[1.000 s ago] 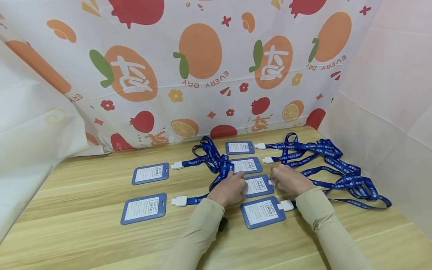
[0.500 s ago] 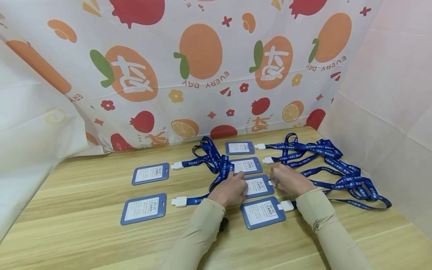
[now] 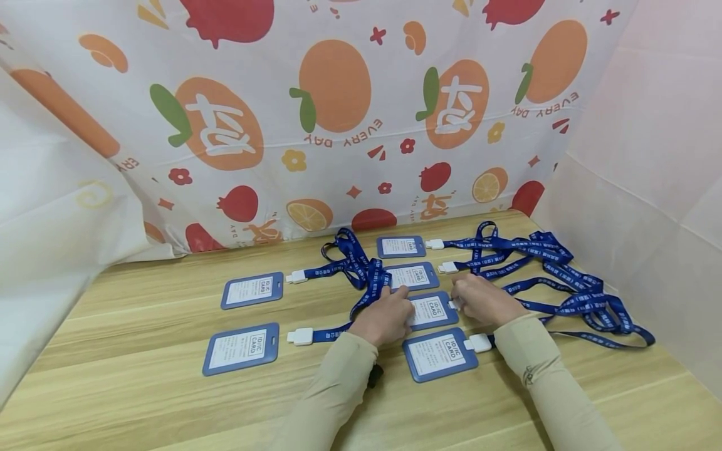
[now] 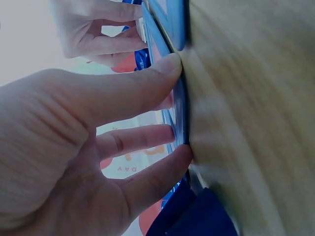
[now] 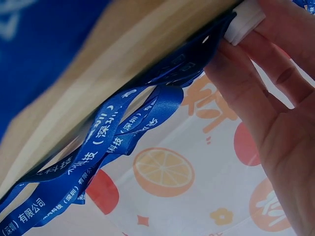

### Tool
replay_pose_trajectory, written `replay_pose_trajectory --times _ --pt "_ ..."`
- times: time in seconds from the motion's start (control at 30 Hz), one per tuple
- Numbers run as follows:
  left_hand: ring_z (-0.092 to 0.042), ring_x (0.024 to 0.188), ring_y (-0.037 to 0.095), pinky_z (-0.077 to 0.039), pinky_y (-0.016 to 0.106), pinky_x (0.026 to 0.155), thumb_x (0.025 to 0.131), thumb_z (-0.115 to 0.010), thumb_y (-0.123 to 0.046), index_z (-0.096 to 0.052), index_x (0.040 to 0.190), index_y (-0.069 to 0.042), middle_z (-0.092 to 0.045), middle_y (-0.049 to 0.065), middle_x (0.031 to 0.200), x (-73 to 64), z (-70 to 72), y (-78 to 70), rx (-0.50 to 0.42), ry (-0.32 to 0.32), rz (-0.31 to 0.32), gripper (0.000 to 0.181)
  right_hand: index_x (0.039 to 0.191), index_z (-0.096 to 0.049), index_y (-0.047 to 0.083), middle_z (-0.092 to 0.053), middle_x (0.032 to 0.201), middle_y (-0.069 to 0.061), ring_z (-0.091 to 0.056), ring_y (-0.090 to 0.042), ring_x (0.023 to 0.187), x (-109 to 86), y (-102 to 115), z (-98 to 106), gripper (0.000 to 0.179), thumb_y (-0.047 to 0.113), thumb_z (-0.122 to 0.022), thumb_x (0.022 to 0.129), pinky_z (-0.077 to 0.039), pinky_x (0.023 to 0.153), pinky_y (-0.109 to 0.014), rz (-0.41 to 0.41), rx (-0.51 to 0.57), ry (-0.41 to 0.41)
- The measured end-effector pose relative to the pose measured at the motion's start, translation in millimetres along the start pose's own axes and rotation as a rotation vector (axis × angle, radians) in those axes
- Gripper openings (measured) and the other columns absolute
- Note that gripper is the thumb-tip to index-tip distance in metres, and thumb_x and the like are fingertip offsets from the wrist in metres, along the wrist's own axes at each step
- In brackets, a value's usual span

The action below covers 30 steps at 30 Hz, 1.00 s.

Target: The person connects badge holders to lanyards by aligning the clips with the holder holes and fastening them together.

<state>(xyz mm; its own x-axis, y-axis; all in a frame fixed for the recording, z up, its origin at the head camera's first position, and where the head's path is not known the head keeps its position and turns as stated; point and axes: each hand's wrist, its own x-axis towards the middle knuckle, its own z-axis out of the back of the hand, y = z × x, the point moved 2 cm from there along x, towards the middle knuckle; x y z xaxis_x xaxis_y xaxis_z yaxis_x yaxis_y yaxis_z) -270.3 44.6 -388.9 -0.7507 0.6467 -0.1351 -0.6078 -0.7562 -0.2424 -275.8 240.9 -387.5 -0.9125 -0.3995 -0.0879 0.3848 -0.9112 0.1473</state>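
Observation:
By its left end my left hand grips a blue ID card holder lying on the table. In the left wrist view the thumb presses one long edge of it and the fingers touch the end and the other side. My right hand pinches the white clip of a blue lanyard at the holder's slotted right end. Fingers hide most of that clip in the head view. Just nearer lies another holder with a white clip at its slot.
Two holders lie farther back, with lanyards heaped to their right. On the left are two more holders, their lanyards apart from them. A fruit-print cloth hangs behind the wooden table.

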Motion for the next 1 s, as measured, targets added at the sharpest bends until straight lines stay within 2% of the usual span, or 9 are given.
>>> replay_pose_trajectory --times 0.53,1.0 --pt "-0.047 0.110 0.028 -0.051 0.034 0.085 0.093 -0.076 -0.017 -0.080 0.107 -0.012 -0.056 0.004 0.125 -0.1 -0.7 0.7 -0.003 -0.004 0.006 0.015 0.103 -0.077 -0.003 -0.068 0.098 -0.011 -0.069 -0.026 0.091 1.0 0.1 -0.5 0.021 -0.010 -0.075 0.084 -0.058 0.079 -0.034 -0.002 -0.004 0.008" --pt "-0.047 0.108 0.028 -0.051 0.035 0.084 0.094 -0.075 -0.017 -0.080 0.106 -0.013 -0.055 0.003 0.122 0.0 0.2 -0.3 -0.002 0.005 0.008 0.014 0.102 -0.077 -0.002 -0.067 0.095 -0.009 -0.068 -0.023 0.087 1.0 1.0 1.1 0.020 -0.010 -0.073 0.084 -0.058 0.078 -0.034 -0.002 -0.001 0.012"
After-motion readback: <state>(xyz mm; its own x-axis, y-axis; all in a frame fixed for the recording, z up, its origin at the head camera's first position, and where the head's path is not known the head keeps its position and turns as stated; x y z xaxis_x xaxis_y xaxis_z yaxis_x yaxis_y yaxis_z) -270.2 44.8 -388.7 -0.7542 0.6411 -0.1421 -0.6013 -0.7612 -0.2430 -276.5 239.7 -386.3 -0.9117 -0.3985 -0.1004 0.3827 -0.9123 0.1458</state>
